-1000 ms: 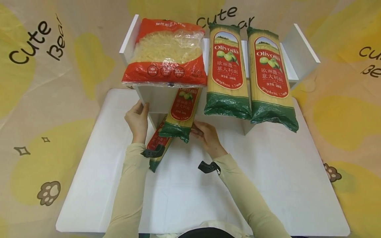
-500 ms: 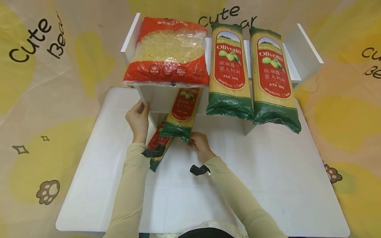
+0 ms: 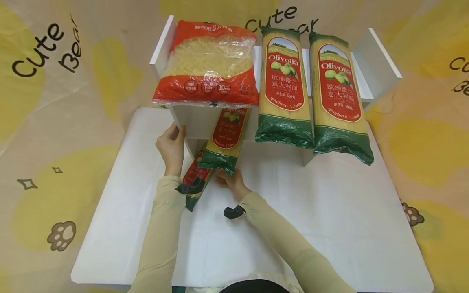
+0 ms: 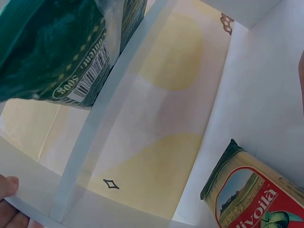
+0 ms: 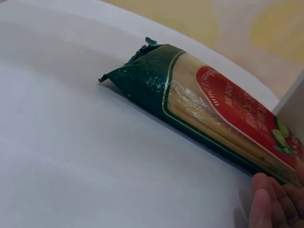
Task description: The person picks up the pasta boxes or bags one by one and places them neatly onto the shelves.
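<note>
In the head view my left hand (image 3: pixel 171 146) grips the left side panel of the white shelf (image 3: pixel 194 122); its curled fingers (image 4: pixel 8 187) show at that panel's edge in the left wrist view. My right hand (image 3: pixel 231 181) is under the shelf, partly hidden by a spaghetti pack (image 3: pixel 225 138) that juts from the middle level. Another spaghetti pack (image 5: pixel 213 109) lies slantwise on the table below. Beside its lower edge are my right fingers (image 5: pixel 266 199), loosely extended. Whether they touch the wrapper, I cannot tell.
On the shelf's top lie a red bag of pasta (image 3: pixel 210 61) and two more spaghetti packs, one in the middle (image 3: pixel 283 85) and one on the right (image 3: pixel 340 93), their ends overhanging the front. Beneath stands a white table (image 3: pixel 311 228), with a patterned yellow cloth (image 3: pixel 73 122) around it.
My right hand has moved left and slightly toward me, from beside the middle-level spaghetti pack to beneath it, near the lower pack. The left hand keeps its grip on the shelf.
</note>
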Action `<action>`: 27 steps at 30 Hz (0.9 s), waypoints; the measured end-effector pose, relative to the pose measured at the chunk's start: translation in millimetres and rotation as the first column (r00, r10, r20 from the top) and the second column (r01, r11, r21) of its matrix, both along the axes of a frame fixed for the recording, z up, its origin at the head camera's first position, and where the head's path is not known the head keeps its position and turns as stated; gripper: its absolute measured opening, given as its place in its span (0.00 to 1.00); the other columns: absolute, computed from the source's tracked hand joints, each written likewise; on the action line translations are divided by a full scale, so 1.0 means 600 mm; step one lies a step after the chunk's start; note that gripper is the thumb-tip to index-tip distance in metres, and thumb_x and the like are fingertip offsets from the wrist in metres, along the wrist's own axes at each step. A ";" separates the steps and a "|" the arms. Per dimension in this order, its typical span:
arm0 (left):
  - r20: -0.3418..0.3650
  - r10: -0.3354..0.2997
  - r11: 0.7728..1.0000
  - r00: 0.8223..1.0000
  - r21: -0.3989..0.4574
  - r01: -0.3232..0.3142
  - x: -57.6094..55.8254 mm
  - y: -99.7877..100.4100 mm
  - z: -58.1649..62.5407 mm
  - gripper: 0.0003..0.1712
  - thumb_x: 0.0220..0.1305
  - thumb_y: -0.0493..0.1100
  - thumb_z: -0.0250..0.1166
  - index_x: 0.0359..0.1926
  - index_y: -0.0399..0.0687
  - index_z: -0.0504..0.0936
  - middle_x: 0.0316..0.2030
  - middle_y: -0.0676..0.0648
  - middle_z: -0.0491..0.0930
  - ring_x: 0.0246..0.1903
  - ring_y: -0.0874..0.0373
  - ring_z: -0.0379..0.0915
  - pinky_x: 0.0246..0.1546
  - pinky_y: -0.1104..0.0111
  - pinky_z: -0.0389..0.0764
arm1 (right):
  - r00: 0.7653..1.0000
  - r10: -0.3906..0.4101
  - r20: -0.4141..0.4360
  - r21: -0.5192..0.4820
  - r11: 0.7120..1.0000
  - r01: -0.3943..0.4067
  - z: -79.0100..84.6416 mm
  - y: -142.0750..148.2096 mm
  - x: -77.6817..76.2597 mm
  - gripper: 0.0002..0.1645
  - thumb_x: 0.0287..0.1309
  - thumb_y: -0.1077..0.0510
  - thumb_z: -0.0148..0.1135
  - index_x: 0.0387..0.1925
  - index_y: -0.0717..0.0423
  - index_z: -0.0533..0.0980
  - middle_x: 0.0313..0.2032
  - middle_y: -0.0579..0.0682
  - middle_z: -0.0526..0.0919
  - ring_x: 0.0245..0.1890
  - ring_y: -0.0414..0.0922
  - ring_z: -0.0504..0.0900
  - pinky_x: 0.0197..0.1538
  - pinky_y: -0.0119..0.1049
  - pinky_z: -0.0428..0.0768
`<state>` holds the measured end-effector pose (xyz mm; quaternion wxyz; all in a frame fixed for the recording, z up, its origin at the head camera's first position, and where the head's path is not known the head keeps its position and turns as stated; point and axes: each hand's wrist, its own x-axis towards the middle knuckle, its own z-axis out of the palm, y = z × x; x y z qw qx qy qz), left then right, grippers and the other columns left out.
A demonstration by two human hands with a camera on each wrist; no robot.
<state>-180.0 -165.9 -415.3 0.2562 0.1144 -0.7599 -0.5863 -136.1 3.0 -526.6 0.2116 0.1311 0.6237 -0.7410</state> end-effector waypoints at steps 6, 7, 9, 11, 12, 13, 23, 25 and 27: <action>-0.004 0.002 1.000 1.000 0.007 -0.002 0.001 0.002 0.001 0.16 0.63 0.39 0.64 0.52 0.42 0.82 0.48 0.43 0.81 0.46 0.54 0.80 0.48 0.67 0.78 | 0.998 0.068 -0.014 -0.006 0.998 -0.068 0.001 -0.005 0.005 0.21 0.59 0.59 0.58 0.53 0.62 0.70 0.46 0.62 0.82 0.45 0.56 0.83 0.52 0.44 0.79; -0.012 0.000 1.000 1.000 0.009 0.000 0.001 0.003 0.001 0.16 0.63 0.38 0.64 0.52 0.41 0.82 0.47 0.42 0.81 0.46 0.53 0.81 0.48 0.68 0.78 | 0.997 0.079 -0.019 -0.018 0.997 -0.080 -0.001 -0.005 0.005 0.21 0.59 0.58 0.58 0.53 0.62 0.70 0.46 0.62 0.82 0.46 0.57 0.82 0.53 0.45 0.78; -0.019 -0.006 1.000 1.000 0.008 0.006 0.001 0.003 0.002 0.16 0.63 0.38 0.64 0.52 0.40 0.82 0.47 0.42 0.81 0.46 0.53 0.81 0.48 0.68 0.78 | 0.993 0.112 -0.023 -0.026 0.993 -0.112 -0.002 -0.006 0.005 0.22 0.59 0.57 0.57 0.53 0.61 0.69 0.47 0.61 0.81 0.46 0.55 0.82 0.55 0.45 0.76; -0.023 -0.010 1.000 1.000 0.005 0.010 0.001 0.004 0.001 0.16 0.63 0.38 0.63 0.52 0.40 0.82 0.47 0.41 0.81 0.46 0.53 0.81 0.48 0.68 0.78 | 0.990 0.143 -0.010 -0.012 0.990 -0.143 -0.004 -0.009 0.003 0.22 0.60 0.56 0.56 0.53 0.62 0.70 0.46 0.59 0.81 0.46 0.53 0.82 0.56 0.43 0.75; -0.026 -0.012 1.000 1.000 0.004 0.012 0.001 0.005 0.001 0.16 0.63 0.38 0.63 0.52 0.40 0.82 0.47 0.41 0.81 0.46 0.52 0.81 0.48 0.68 0.78 | 0.990 0.144 0.006 -0.002 0.990 -0.144 -0.006 -0.012 -0.002 0.22 0.59 0.56 0.56 0.52 0.64 0.71 0.45 0.59 0.82 0.44 0.52 0.82 0.54 0.41 0.77; -0.023 -0.012 1.000 1.000 0.002 0.013 0.001 0.005 0.000 0.16 0.63 0.38 0.63 0.52 0.40 0.82 0.47 0.42 0.81 0.46 0.53 0.81 0.48 0.68 0.78 | 0.991 0.135 0.009 -0.012 0.991 -0.135 -0.010 -0.017 -0.007 0.21 0.59 0.58 0.55 0.51 0.68 0.72 0.44 0.60 0.81 0.43 0.53 0.82 0.51 0.42 0.79; -0.025 -0.016 1.000 1.000 -0.004 0.016 0.001 0.007 -0.001 0.17 0.63 0.39 0.63 0.52 0.40 0.82 0.47 0.41 0.81 0.46 0.51 0.80 0.48 0.67 0.79 | 0.981 0.167 0.097 0.085 0.981 -0.176 -0.010 -0.038 -0.016 0.22 0.62 0.52 0.58 0.51 0.65 0.73 0.39 0.49 0.79 0.35 0.40 0.78 0.44 0.31 0.78; -0.023 -0.011 1.000 1.000 -0.008 0.010 0.001 0.005 -0.001 0.16 0.63 0.39 0.64 0.52 0.40 0.82 0.47 0.41 0.81 0.46 0.51 0.80 0.48 0.67 0.79 | 0.983 0.153 0.100 0.112 0.980 -0.164 -0.011 -0.044 -0.017 0.23 0.62 0.51 0.60 0.51 0.64 0.74 0.40 0.50 0.81 0.33 0.40 0.77 0.42 0.30 0.77; -0.022 -0.005 1.000 1.000 -0.009 0.005 0.002 0.002 0.000 0.16 0.63 0.39 0.64 0.52 0.40 0.82 0.47 0.41 0.81 0.46 0.52 0.80 0.48 0.67 0.79 | 0.985 0.138 0.100 0.135 0.979 -0.151 -0.019 -0.052 -0.019 0.23 0.63 0.51 0.59 0.53 0.62 0.73 0.44 0.53 0.82 0.36 0.43 0.79 0.44 0.34 0.78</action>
